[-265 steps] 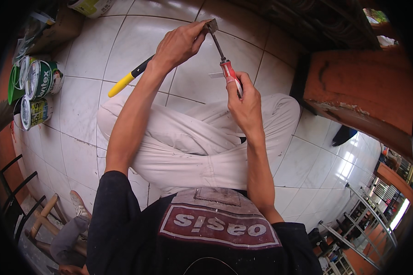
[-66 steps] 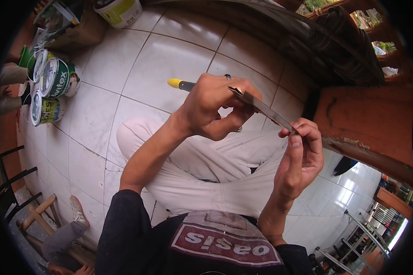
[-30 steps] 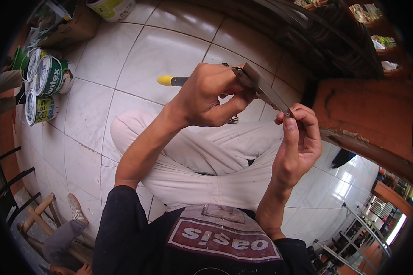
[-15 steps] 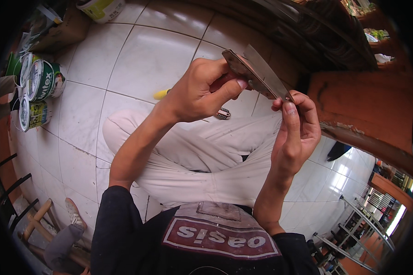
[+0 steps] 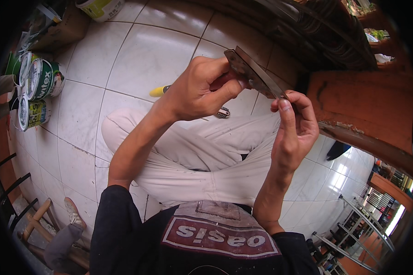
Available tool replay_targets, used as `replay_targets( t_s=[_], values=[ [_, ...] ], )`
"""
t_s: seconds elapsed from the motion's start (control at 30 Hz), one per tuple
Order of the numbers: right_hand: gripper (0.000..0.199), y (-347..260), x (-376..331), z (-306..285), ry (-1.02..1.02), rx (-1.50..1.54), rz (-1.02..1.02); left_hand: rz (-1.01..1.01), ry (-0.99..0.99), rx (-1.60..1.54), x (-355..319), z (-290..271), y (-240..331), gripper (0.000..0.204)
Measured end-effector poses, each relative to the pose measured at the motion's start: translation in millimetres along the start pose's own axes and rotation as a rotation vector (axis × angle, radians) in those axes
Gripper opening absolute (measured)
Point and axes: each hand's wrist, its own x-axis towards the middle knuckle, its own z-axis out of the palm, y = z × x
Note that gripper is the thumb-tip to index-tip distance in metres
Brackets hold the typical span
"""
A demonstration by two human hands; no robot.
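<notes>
In front of me I hold a rusty brown metal plate (image 5: 252, 75) and a thin grey metal blade (image 5: 261, 69), lying at a slant with a narrow gap between them at the far end. My left hand (image 5: 211, 87) is closed round the plate, its thumb on the near side. At the lower right end, where the two pieces come together, my right hand (image 5: 294, 119) pinches the metal between thumb and fingers. The blade shows mostly its edge. Whether the pieces are joined there, my fingertips hide.
On the tiled floor (image 5: 78, 117) lie a yellow-handled tool (image 5: 159, 90), partly behind my left arm, and a small dark object with pale dots (image 5: 223, 112). Paint buckets (image 5: 39, 80) stand at left. An orange-brown wooden piece (image 5: 362, 110) stands right. Someone's shoe (image 5: 74, 211) shows lower left.
The blade has tilted from showing its broad face to nearly edge-on, and its far end has come closer to the plate. Both hands keep their hold and have barely moved.
</notes>
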Motion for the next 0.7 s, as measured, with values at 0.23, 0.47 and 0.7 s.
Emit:
replay_targets(
  t_s=[0.23, 0.47, 0.7],
  values=[
    [0.011, 2.0, 2.6, 1.4, -0.027, 0.013, 0.020, -0.096, -0.015, -0.060, -1.2, 0.1, -0.2, 0.016],
    [0.013, 0.1, 8.0, -1.1, -0.016, -0.045, 0.079, -0.151, -0.015, -0.090, 0.1, 0.0, -0.8, 0.020],
    [0.017, -6.9, 14.9, -6.9, -0.091, -0.093, 0.127, -0.323, -0.117, -0.071, 1.2, -2.5, 9.0, 0.021]
  ],
)
